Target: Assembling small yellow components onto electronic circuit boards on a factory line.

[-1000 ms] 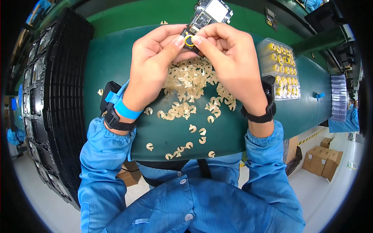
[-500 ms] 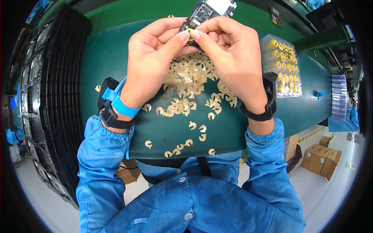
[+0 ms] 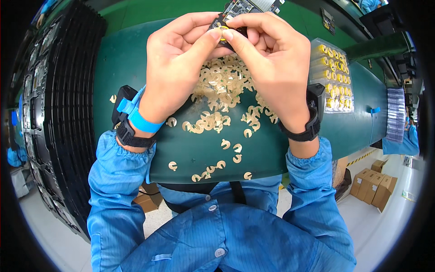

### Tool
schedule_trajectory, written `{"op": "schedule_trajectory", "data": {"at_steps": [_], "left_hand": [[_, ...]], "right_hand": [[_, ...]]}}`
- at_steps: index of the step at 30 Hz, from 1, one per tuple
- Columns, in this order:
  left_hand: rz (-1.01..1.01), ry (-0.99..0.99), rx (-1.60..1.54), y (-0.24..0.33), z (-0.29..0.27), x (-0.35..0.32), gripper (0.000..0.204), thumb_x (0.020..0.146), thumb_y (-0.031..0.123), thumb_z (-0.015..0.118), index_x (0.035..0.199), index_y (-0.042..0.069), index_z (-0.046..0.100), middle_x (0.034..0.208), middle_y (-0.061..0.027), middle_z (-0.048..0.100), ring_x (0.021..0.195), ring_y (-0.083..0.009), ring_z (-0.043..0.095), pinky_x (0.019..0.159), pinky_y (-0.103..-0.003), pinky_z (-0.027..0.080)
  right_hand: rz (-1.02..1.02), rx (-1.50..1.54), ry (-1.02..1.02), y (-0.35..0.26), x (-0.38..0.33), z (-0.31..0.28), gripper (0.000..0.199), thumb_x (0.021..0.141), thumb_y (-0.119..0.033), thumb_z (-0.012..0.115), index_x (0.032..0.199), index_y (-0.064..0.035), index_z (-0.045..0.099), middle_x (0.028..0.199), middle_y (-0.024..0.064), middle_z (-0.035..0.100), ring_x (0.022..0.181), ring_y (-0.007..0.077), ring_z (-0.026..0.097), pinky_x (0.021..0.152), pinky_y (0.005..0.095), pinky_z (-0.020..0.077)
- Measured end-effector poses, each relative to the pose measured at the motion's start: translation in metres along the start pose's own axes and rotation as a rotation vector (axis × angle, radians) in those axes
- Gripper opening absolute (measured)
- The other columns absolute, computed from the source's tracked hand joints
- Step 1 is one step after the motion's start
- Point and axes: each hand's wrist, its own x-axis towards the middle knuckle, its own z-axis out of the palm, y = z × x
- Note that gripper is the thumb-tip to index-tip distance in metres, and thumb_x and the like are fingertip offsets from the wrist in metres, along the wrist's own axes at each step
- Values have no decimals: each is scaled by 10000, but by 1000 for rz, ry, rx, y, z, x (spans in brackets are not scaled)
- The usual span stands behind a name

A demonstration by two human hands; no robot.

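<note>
Both my hands hold a dark circuit board [image 3: 240, 8] over the far part of the green table. My left hand [image 3: 179, 68] is closed on its lower left end, thumb on top. My right hand [image 3: 274, 63] is closed on the other side. The thumb tips meet at a small round part with a yellow rim [image 3: 224, 33] on the board; the thumbs partly hide it. Under my hands lies a heap of pale, notched round pieces [image 3: 222, 81], with looser ones scattered nearer to me.
A clear tray of yellow-rimmed round parts [image 3: 333, 77] stands at the right. Another board [image 3: 327, 21] lies beyond it. Tall black stacked trays [image 3: 63, 99] rise at the left. Cardboard boxes [image 3: 372, 183] sit on the floor at the right.
The board has shifted slightly up and to the right, its far end now cut by the picture's edge. Both hands stay on it, thumbs still together at the yellow-rimmed part.
</note>
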Motion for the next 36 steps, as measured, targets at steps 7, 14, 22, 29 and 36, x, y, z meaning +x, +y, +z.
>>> {"op": "schedule_trajectory", "data": {"at_steps": [7, 14, 22, 29, 36], "left_hand": [[-14, 44, -17, 1, -4, 1, 291, 1027, 11, 567, 1291, -109, 578, 1161, -181, 721, 1033, -196, 725, 899, -309, 626], [-40, 79, -113, 0, -4, 5, 260, 1005, 20, 621, 1233, -105, 614, 1122, -154, 730, 970, -182, 732, 838, -283, 634], [-78, 173, -48, 6, -7, 5, 311, 1023, 23, 579, 1310, -96, 572, 1183, -160, 714, 1030, -188, 717, 905, -319, 618], [-163, 150, -93, -8, -20, 16, 488, 1051, 100, 568, 1470, -87, 402, 1345, -256, 616, 1159, -338, 692, 924, -365, 615], [-239, 57, -15, 0, -15, 14, 463, 1045, 104, 544, 1451, -84, 425, 1260, -262, 667, 960, -281, 750, 817, -332, 623]], "right_hand": [[-422, -303, -20, 9, 2, 1, 237, 793, 17, 728, 1015, -59, 761, 778, 82, 627, 626, 249, 634, 555, 347, 515], [-434, -479, -45, 4, 0, -1, 245, 819, -75, 730, 1061, -106, 744, 869, 49, 657, 673, 260, 668, 570, 362, 546], [113, -216, 239, -8, -1, -1, 333, 879, -205, 791, 1136, -23, 681, 838, 80, 637, 588, 179, 601, 557, 334, 490], [472, 245, 26, 49, 64, 7, 183, 964, -147, 720, 848, -20, 659, 756, 27, 659, 636, 89, 602, 543, 242, 508], [645, -619, -58, 160, 166, -24, 393, 795, -281, 888, 992, 22, 732, 980, 223, 758, 940, 356, 757, 784, 428, 612]]}}
